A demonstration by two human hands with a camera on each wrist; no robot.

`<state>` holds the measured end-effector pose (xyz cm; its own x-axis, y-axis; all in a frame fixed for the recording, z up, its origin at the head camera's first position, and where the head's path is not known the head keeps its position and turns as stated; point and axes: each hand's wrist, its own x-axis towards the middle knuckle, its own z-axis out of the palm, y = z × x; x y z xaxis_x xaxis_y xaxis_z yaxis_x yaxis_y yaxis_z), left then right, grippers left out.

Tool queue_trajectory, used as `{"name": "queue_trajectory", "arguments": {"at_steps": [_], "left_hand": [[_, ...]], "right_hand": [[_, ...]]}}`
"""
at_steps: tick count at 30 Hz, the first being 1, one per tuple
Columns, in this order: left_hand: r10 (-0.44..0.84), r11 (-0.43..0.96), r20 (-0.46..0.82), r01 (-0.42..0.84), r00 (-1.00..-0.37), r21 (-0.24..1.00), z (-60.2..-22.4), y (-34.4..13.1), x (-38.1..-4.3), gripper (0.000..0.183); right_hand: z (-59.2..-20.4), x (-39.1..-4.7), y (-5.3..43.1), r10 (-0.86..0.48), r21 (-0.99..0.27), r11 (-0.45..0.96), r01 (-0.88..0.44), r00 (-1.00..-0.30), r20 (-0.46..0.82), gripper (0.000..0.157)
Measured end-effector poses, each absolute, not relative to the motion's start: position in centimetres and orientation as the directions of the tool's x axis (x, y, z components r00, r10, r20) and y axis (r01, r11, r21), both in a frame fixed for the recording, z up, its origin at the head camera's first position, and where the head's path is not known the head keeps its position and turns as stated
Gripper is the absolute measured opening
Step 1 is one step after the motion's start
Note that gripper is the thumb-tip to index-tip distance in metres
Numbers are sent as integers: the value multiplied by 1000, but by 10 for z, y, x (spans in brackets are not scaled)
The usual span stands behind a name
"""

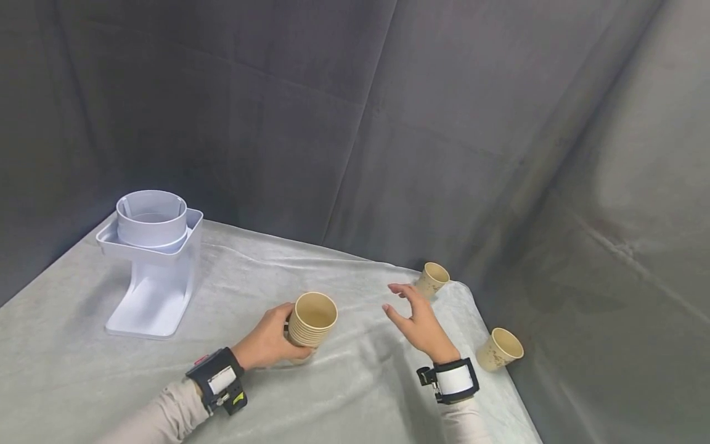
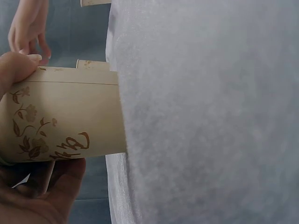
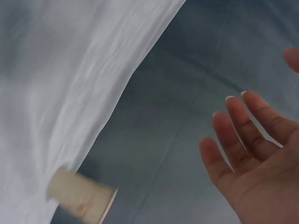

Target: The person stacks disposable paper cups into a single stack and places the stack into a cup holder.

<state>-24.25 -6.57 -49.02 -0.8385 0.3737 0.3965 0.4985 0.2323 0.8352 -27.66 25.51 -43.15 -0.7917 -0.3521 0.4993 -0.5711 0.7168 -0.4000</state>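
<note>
A stack of beige paper cups [image 1: 313,317] stands upright on the cloth, gripped by my left hand [image 1: 274,338], thumb on the near side and fingers behind. In the left wrist view, brown flowers and lettering show on the stack's outer cup [image 2: 70,114]. My right hand [image 1: 421,324] is in the air to the right of the stack, holding nothing, its fingers spread and slightly bent. Just beyond it a single paper cup [image 1: 432,279] stands near the table's back edge. Another paper cup [image 1: 500,349] is at the right edge, beyond my right wrist.
A white plastic stand [image 1: 152,302] with a round holder [image 1: 151,219] on top is at the back left. Pale wrinkled cloth covers the table [image 1: 266,401]. Grey curtains [image 1: 249,123] hang behind and to the right.
</note>
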Motion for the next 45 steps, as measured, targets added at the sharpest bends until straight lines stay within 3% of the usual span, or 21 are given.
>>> {"name": "queue_trajectory", "arguments": {"at_steps": [15,22,32,40,45], "left_hand": [[373,253,385,492,-844,833,-490,-65,-245,75],[367,255,392,497,-843,830,-489,-65,-245,75],[369,267,387,495,-845,827,-490,-66,-247,76],[371,257,382,489,-846,833,-490,-67,-247,76],[369,251,382,487,-847,837,-489,-66,-246,76]], "right_hand": [[-436,-280,348,-164,-357,841,-408,-819,550,43],[-435,-275,386,-37,-349,908,-232,-874,484,49],[-438,-267,423,96,-259,966,-2,-925,367,78],[-448,-267,441,204,-278,951,136,-950,236,80],[-455,-267,452,204,-287,947,145,-960,190,80]]}}
